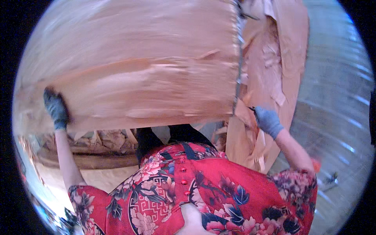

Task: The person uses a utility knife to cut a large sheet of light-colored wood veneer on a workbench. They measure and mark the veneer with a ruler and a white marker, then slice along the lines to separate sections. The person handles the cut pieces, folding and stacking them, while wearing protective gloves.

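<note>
A wide sheet of thin reddish-brown wood veneer [168, 88] lies in front of me, with ragged strips and a torn edge across its surface. My left hand [56, 107], in a grey-green knitted glove, rests flat on the sheet's near left part, fingers pointing away from me. Beyond the sheet's near right corner, my right hand [268, 121], in a blue-grey glove, is closed around a small dark tool [253, 109]. Only a short part of the tool shows, so its kind is unclear. Its tip points toward the sheet's right edge.
Loose, torn veneer pieces [270, 58] are heaped along the right side of a dark straight edge [238, 58]. Below the near edge at left lie more scraps [113, 139] beside a curved brown rim. A grey floor [333, 105] stretches at far right.
</note>
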A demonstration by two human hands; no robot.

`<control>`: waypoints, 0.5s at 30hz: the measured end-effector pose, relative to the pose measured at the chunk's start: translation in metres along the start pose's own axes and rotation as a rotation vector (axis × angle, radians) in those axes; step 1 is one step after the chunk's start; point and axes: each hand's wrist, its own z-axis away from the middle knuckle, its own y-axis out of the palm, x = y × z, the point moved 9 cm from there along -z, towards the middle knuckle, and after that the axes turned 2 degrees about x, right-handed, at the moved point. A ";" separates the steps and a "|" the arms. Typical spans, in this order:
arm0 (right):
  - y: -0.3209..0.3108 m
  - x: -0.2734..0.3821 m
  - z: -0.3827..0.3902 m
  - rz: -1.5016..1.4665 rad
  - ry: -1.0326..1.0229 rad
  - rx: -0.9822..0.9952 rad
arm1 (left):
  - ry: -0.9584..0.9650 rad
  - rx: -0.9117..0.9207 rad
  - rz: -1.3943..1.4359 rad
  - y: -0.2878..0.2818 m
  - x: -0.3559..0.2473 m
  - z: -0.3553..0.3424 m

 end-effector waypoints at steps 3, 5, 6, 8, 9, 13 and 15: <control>-0.046 0.093 -0.054 -0.199 -0.153 -0.246 | -0.046 0.045 0.177 -0.016 -0.021 0.003; -0.078 0.198 -0.106 -0.451 -0.362 -0.342 | -0.088 -0.025 0.022 -0.033 -0.039 0.004; -0.091 0.254 -0.136 -0.611 -0.450 -0.328 | -0.114 -0.032 -0.077 -0.040 -0.044 0.002; -0.116 0.360 -0.177 -0.757 -0.669 -0.395 | -0.197 0.012 -0.023 -0.047 -0.051 0.001; -0.119 0.404 -0.204 -0.781 -0.655 -0.359 | -0.235 0.026 0.082 -0.051 -0.049 0.002; -0.128 0.473 -0.252 -0.586 -0.505 -0.384 | -0.233 0.129 0.209 -0.060 -0.047 0.003; -0.127 0.478 -0.254 -0.443 -0.456 -0.409 | -0.324 -0.165 0.514 -0.091 -0.016 0.015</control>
